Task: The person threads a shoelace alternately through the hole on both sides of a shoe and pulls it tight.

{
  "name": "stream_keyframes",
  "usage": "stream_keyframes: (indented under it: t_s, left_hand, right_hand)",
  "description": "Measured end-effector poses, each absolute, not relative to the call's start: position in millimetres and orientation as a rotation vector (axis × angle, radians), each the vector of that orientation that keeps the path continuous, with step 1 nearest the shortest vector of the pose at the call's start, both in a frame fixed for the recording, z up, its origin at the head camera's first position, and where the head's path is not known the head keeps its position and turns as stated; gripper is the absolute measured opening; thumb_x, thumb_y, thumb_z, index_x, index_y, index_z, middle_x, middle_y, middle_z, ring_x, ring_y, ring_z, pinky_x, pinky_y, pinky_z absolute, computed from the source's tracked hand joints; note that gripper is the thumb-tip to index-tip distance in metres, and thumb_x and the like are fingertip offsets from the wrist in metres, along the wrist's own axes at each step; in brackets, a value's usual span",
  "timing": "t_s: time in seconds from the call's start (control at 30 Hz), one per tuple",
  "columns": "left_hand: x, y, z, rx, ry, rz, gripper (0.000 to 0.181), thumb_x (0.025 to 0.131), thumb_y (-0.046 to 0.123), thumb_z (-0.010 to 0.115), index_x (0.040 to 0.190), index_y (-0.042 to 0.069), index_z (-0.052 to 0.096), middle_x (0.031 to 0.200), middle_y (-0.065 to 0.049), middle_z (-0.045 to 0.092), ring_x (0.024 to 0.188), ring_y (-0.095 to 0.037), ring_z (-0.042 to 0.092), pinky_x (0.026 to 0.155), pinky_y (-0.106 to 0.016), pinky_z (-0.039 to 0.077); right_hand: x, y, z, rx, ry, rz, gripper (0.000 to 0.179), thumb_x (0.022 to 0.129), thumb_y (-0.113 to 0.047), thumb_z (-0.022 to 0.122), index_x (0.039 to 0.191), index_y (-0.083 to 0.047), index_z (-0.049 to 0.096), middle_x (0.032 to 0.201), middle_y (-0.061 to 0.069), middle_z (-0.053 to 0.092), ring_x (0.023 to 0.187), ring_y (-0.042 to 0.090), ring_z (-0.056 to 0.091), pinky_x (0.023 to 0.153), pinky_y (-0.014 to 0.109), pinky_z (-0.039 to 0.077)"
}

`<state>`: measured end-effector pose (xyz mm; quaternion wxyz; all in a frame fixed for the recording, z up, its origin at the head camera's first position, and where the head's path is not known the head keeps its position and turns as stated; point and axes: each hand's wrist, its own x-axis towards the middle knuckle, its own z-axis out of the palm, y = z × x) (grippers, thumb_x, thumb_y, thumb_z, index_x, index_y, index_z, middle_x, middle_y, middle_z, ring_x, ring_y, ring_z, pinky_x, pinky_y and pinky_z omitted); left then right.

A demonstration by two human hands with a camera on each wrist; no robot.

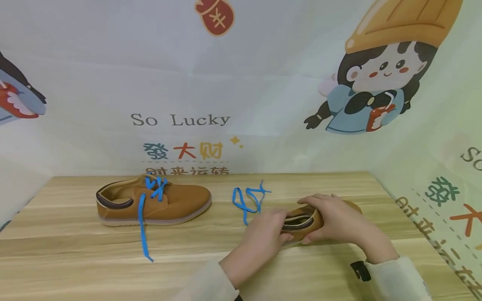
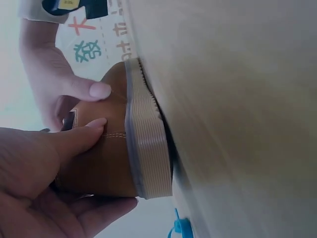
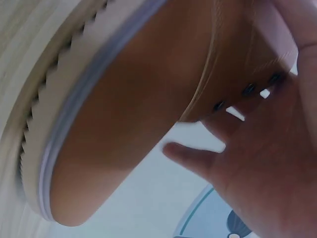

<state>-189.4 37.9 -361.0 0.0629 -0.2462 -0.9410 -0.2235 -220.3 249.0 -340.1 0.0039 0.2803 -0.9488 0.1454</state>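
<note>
The brown shoe (image 1: 315, 223) lies between the two hands with its toe pointing right, its sole on or just above the wooden tabletop (image 1: 188, 267). The left hand (image 1: 263, 228) cups it at the heel, fingers bent in a moderately wide grip, the thumb pressed to the near side and the others round the far side. The right hand (image 1: 337, 219) spans it just ahead of the collar, thumb low on the near side and fingers reaching over the top beside the eyelets (image 3: 248, 89), one fingertip clear of the leather.
</note>
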Motion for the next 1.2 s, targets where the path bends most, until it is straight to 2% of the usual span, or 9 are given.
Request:
stream_keyframes:
  t_s: [0.07,0.17,0.33,0.47,0.73,0.87,1.03,1.2]
  left_hand:
    - [-182.2,30.7,-360.1,-0.74,-2.839,-0.69,0.037,0.083,0.023,0.083,0.116,0.013,0.069,0.111,-0.001,0.075,0.1,-0.016,0.071,0.082,-0.031,0.058]
    - [-171.7,17.3,-359.0,-0.74,-2.841,-0.718,0.038,0.083,0.022,0.083,0.118,0.014,0.069,0.111,0.0,0.075,0.101,-0.016,0.071,0.084,-0.032,0.058]
    - [-159.8,-12.3,-359.7,-0.741,-2.844,-0.822,0.04,0.082,0.021,0.083,0.118,0.014,0.069,0.112,-0.001,0.075,0.102,-0.018,0.071,0.085,-0.034,0.057]
    - [-154.9,-37.2,-358.6,-0.72,-2.86,-0.882,0.041,0.078,0.021,0.087,0.116,0.015,0.072,0.109,-0.001,0.076,0.1,-0.019,0.072,0.082,-0.037,0.057]
    - [-147.7,-79.8,-345.9,-0.622,-2.994,-0.789,0.037,0.065,0.019,0.093,0.098,0.017,0.077,0.093,0.005,0.074,0.086,-0.013,0.066,0.076,-0.039,0.054]
    - [-143.0,-98.2,-337.9,-0.528,-3.114,-0.69,0.033,0.06,0.014,0.095,0.086,0.016,0.074,0.082,0.008,0.07,0.076,-0.01,0.061,0.071,-0.038,0.053]
    - [-144.4,-117.1,-330.3,-0.399,-3.214,-0.601,0.036,0.056,0.008,0.096,0.081,0.016,0.071,0.079,0.008,0.066,0.074,-0.011,0.059,0.07,-0.038,0.053]
    - [-148.0,-131.0,-326.3,-0.406,-3.24,-0.552,0.037,0.055,0.006,0.096,0.078,0.015,0.069,0.075,0.007,0.064,0.07,-0.012,0.056,0.065,-0.036,0.05]
  right_hand:
    - [-220.0,249.5,-340.2,0.927,-2.979,0.466,0.093,0.065,-0.053,0.091,0.139,-0.008,0.058,0.129,0.011,0.069,0.119,0.032,0.065,0.101,0.059,0.049]
    - [-219.6,247.1,-340.6,1.016,-2.98,0.51,0.092,0.065,-0.049,0.093,0.138,-0.005,0.058,0.127,0.009,0.07,0.116,0.029,0.067,0.097,0.05,0.054]
    - [-216.9,238.5,-340.4,1.114,-3.0,0.524,0.083,0.065,-0.043,0.094,0.131,-0.004,0.063,0.125,0.006,0.07,0.114,0.026,0.065,0.096,0.046,0.053]
    - [-210.3,225.6,-339.9,1.125,-3.038,0.489,0.085,0.063,-0.044,0.094,0.132,-0.005,0.062,0.124,0.004,0.069,0.11,0.021,0.065,0.095,0.043,0.054]
    - [-186.5,185.2,-343.9,1.181,-2.921,0.343,0.081,0.065,-0.049,0.092,0.129,-0.008,0.065,0.124,0.003,0.072,0.112,0.022,0.069,0.096,0.041,0.056]
    - [-176.9,166.1,-344.2,1.242,-2.905,0.379,0.08,0.069,-0.047,0.091,0.132,-0.007,0.063,0.13,0.004,0.069,0.119,0.022,0.067,0.103,0.04,0.054]
    - [-172.6,153.4,-343.8,1.281,-2.934,0.379,0.08,0.074,-0.048,0.088,0.139,-0.011,0.06,0.139,0.002,0.064,0.128,0.021,0.062,0.109,0.041,0.05]
    - [-177.4,149.3,-343.3,1.295,-2.96,0.436,0.074,0.08,-0.054,0.081,0.139,-0.014,0.06,0.139,-0.001,0.064,0.128,0.018,0.061,0.109,0.039,0.049]
